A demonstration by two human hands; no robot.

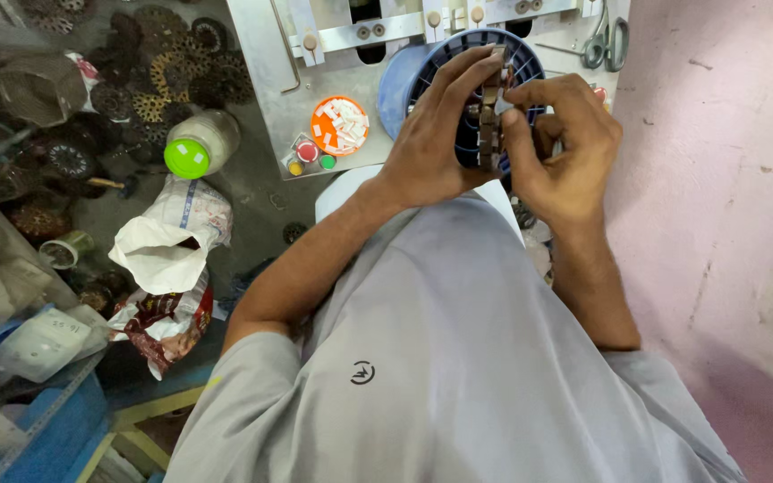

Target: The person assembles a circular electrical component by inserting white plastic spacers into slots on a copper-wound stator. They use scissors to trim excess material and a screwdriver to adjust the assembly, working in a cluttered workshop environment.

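Clearly both hands work at the far middle of the scene, over a blue slotted plastic basket (516, 54) lying on its side on the metal desk (266, 98). The left hand (436, 148) grips a stack of small brown plates (488, 121), fingers wrapped round its edge; the right hand (565, 152) pinches its top. It looks stiff, probably metal, fairly heavy and loose between pieces, best held by the sides. Fingers hide most of the stack; its count is unclear.

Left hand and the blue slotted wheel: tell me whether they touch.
Touching. The head view shows the left hand spread over the blue slotted wheel, its fingers pressed against the ribs.
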